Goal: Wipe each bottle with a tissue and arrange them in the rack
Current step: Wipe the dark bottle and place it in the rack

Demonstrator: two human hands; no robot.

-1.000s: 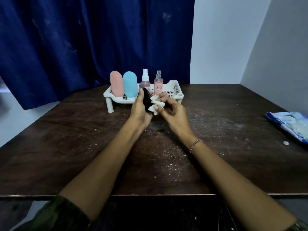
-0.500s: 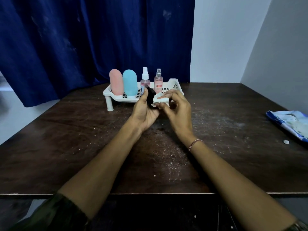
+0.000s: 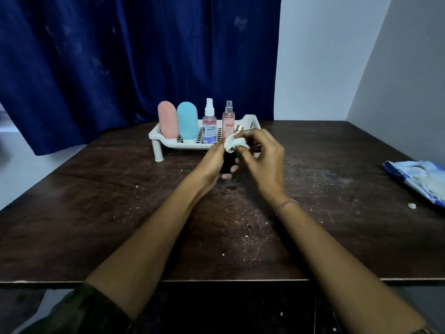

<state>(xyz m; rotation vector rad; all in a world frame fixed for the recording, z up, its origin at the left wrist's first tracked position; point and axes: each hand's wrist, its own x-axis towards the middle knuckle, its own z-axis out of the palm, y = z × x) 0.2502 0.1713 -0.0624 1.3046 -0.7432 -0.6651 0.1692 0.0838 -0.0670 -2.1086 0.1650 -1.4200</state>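
**As the tissue climbs to the cap, the fifth bottle nears the rack**

Item: dark bottle (image 3: pixel 225 162).

Change noted: a second ago it lay tilted in the left hand, with the tissue rubbing its side. It now stands near upright with its gold cap (image 3: pixel 238 128) showing at the top. The tissue (image 3: pixel 233 143) is bunched at the neck, just under that cap.

Reading: the body looks done and the top end is being wiped. These are probably the last strokes before placing.

Left hand (image 3: pixel 210 162): at 9 o'clock of the bottle, fingers curled round its lower body.

Right hand (image 3: pixel 262 155): at 3 o'clock of the bottle, fingertips pinching the tissue against its upper part.

Position: the bottle is between both hands over the table (image 3: pixel 96 213). Whether its base touches the top cannot be told.

Rack (image 3: pixel 156 136): at 12 o'clock of the hands, just beyond them. Left to right it holds a pink bottle (image 3: pixel 167 119), blue bottle (image 3: pixel 187 120), clear spray bottle (image 3: pixel 209 124) and pink spray bottle (image 3: pixel 228 121), all upright. Free room shows at its 3 o'clock end.

Also present: tissue pack (image 3: pixel 416 179), at 3 o'clock by the table's edge, well apart.
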